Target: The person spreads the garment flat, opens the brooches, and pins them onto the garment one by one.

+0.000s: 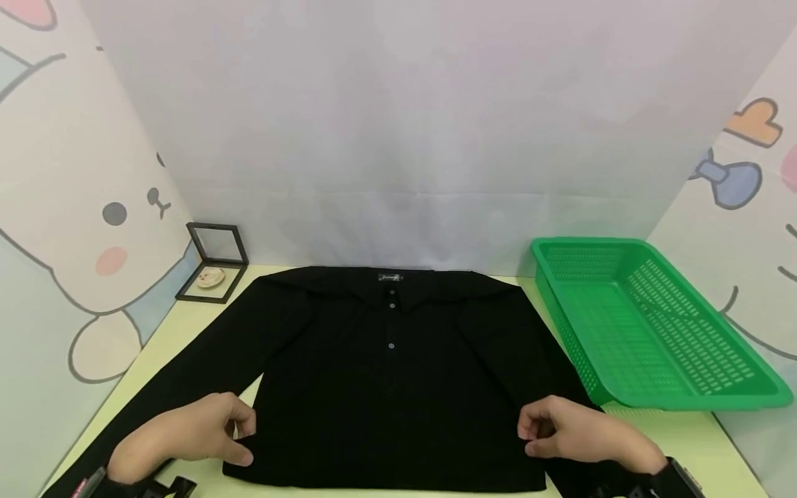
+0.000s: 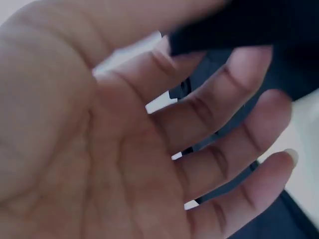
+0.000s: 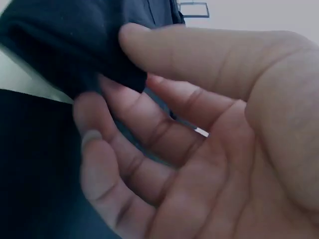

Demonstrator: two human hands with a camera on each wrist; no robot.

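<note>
A black long-sleeved shirt lies spread front side up, its collar at the far side and its buttoned placket in the middle. At the lower left side, near the hem, my left hand pinches the cloth between thumb and fingers; the left wrist view has the dark fabric over the index finger. Opposite it, my right hand pinches the lower right side. In the right wrist view, a fold of the fabric sits between thumb and fingers. Both sleeves slant outward toward the near edge, partly beneath the forearms.
On the right stands a green perforated plastic basket, close against the right sleeve. A small black-framed open case holding a round pale item is at the back left. Printed panels enclose the pale yellow table.
</note>
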